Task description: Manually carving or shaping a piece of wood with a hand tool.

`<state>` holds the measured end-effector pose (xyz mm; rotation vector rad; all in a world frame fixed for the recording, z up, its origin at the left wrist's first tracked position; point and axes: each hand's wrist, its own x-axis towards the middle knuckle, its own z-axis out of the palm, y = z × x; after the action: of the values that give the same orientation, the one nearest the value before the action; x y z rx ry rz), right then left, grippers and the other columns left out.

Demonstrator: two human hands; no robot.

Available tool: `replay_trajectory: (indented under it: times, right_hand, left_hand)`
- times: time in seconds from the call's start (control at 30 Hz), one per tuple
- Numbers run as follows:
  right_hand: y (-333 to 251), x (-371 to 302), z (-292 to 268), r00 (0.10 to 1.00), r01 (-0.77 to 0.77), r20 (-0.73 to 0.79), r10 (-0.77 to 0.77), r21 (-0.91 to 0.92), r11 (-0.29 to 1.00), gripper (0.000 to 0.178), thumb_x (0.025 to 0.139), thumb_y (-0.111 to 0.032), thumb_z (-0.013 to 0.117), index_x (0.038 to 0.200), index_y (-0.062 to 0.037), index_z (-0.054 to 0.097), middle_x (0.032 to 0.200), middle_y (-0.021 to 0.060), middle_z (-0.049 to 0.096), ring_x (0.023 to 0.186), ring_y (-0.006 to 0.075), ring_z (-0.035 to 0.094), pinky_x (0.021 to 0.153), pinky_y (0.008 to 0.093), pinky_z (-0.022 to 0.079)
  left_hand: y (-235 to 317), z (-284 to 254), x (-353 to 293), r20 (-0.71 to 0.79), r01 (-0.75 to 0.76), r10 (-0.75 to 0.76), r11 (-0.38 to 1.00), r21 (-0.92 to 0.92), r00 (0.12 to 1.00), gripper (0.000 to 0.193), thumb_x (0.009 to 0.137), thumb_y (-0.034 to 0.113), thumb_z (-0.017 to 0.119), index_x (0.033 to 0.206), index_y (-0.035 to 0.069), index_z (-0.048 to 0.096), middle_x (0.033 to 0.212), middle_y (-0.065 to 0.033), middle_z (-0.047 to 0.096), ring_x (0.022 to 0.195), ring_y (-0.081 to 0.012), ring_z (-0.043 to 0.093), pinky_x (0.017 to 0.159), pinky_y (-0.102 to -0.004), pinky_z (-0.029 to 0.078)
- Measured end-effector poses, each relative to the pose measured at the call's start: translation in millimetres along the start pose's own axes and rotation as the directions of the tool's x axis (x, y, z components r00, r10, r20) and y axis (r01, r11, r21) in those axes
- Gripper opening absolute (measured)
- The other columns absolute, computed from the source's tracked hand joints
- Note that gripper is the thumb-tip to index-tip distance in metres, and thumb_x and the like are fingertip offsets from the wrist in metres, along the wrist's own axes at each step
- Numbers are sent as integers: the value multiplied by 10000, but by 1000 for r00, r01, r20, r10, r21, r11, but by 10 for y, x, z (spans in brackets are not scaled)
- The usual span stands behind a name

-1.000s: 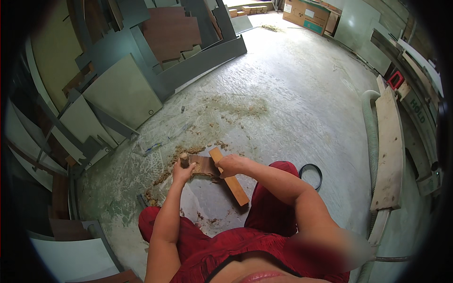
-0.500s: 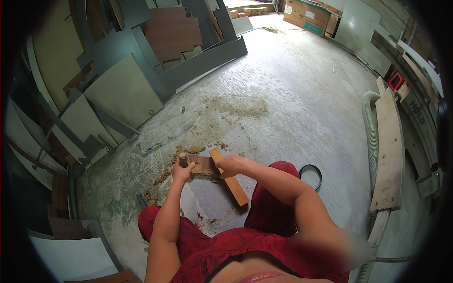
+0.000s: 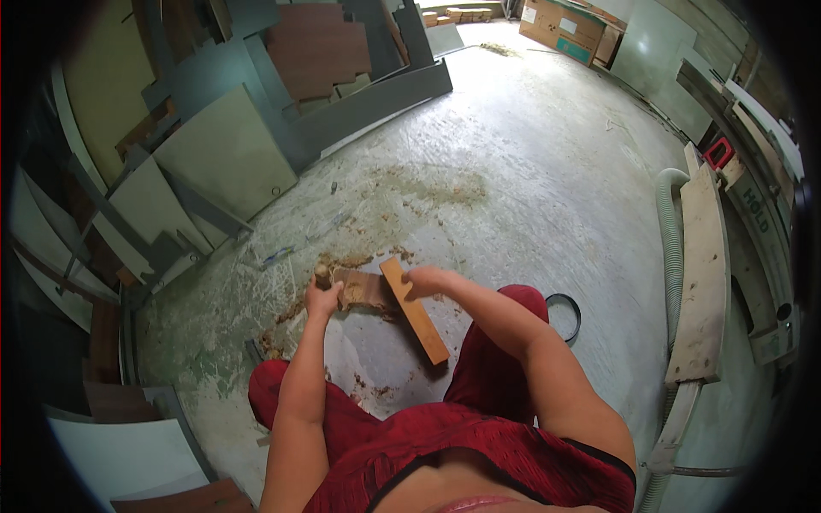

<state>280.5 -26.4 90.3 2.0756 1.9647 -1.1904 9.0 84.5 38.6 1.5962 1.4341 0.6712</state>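
Note:
I am low to the concrete floor [image 3: 530,171], knees in red trousers [image 3: 500,376] on either side. My left hand [image 3: 323,299] is closed on the left end of a flat brown piece of wood [image 3: 363,289], a small round knob showing above the fist. My right hand [image 3: 423,280] grips the upper end of an orange-brown wooden block [image 3: 416,315] that lies slanted over the brown piece. Wood shavings and dust [image 3: 342,261] lie around both pieces.
Grey and beige boards [image 3: 222,154] lean in a stack at the left. At the right lie a long wooden plank [image 3: 703,274] and a ribbed grey hose [image 3: 673,239]. A black ring [image 3: 564,316] rests by my right knee. Cardboard boxes [image 3: 564,30] stand far back.

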Motion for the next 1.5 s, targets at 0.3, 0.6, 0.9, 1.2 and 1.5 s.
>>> replay_trajectory:
  times: [0.3,0.6,0.9,1.2,1.5]
  right_hand:
    - [557,201,316,920,-339,-192,341,43,940,822,630,-465,819,1243,10,546,1155,217,642,1083,336,620,886,416,504]
    - [101,-10,1629,840,-477,-184,510,195,857,1270,560,-520,876,1502,-90,140,1347,222,482,1171,369,564,941,445,491]
    - [201,-44,1805,831,-515,-137,539,177,839,1355,591,-287,865,1512,-162,-120,1318,221,473,1150,386,560,982,445,458]
    - [497,155,1770,854,-280,-75,515,769,576,591,556,-220,802,1085,-30,620,882,169,684,856,326,679,745,407,542]
    - [-707,-492,405,767,398,-614,186,683,612,544,553,-135,757,1043,-9,558,870,96,641,758,178,598,692,313,496]
  left_hand:
    - [-287,-52,292,-179,39,-54,996,-81,982,461,696,240,784,1078,45,614,1014,-150,684,948,-324,658,825,-402,499]
    - [-429,4,304,-194,132,-148,987,-93,970,385,681,228,787,987,57,629,925,-119,692,874,-301,666,767,-402,502]
    - [-280,187,191,-212,-70,23,973,-218,977,132,736,109,745,761,57,627,692,-23,638,596,-135,595,533,-305,455]
    - [-139,159,208,-104,-20,10,995,-97,995,351,670,209,784,948,57,634,886,-86,687,826,-246,657,740,-365,503]
    - [182,122,-3,-79,-13,12,1000,-7,997,495,659,221,786,1098,59,625,967,-107,694,870,-261,661,789,-371,512]
